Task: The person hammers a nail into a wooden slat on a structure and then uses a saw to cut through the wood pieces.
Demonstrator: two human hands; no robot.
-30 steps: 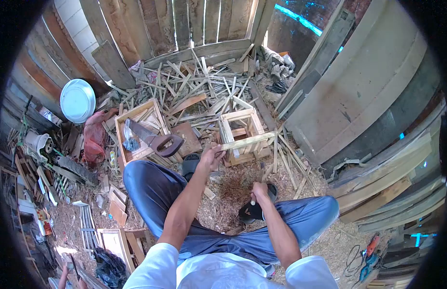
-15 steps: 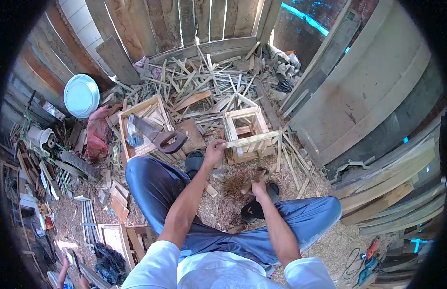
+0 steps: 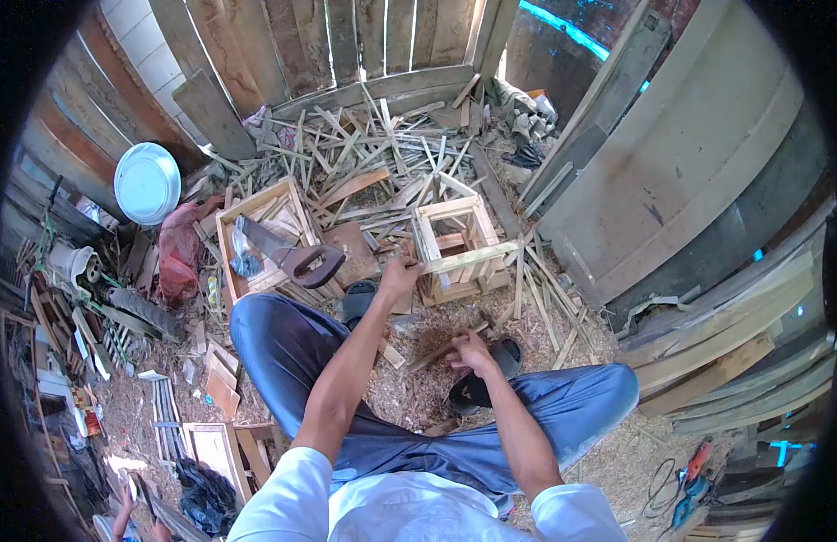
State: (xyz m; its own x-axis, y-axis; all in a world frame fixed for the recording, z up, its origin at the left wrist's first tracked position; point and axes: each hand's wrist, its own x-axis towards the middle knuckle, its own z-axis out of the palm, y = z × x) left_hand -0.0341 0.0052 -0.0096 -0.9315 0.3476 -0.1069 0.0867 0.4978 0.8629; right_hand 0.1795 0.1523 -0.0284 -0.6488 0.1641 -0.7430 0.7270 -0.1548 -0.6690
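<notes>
Strip of pale, flat wood (image 3: 473,256), pinched at one end by the left grip (image 3: 400,275), is held across an open, box-shaped wooden frame (image 3: 448,210); a brown, elongated tool (image 3: 430,358) is loosely held by the right grip (image 3: 471,352). Skew could be caused by the one-ended hold.

the right hand (image 3: 472,353) has turned its tool (image 3: 429,359), possibly a hammer, more sideways.

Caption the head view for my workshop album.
Amid scattered wood strips, the left hand holds a pale slat at a wooden frame; a handsaw lies across an open box.
</notes>
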